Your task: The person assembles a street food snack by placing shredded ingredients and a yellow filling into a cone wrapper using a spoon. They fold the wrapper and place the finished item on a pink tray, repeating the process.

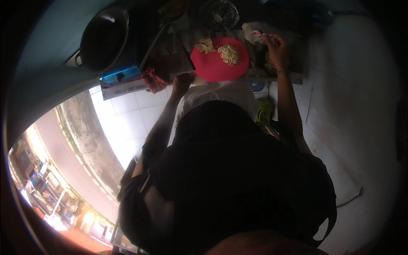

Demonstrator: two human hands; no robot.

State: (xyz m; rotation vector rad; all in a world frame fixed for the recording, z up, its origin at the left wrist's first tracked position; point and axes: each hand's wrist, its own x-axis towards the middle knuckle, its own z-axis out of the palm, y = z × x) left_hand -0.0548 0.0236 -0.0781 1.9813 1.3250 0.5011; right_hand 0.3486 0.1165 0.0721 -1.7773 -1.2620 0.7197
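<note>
A bright pink-red oval board or plate (pixel 204 70) lies on the dark worktop in front of me. On its right half sits a small heap of pale chopped food (pixel 229 55). A few flat, pale yellowish pieces (pixel 205 46) rest by its upper left rim. To the right, my right hand (pixel 278 51) pinches a crumpled clear plastic packet (pixel 253 35) with red marks, just beyond the board. My left hand (pixel 182 83) is closed at the worktop's front edge, left of the board. Shadow hides what it grips, if anything.
A large dark wok (pixel 104 40) stands at the far left above a blue stove front (pixel 121 74). Next to my left hand hangs a crumpled red cloth (pixel 154 80). A clear bowl with a spoon (pixel 219 16) is at the back. Green and blue items lie below the worktop.
</note>
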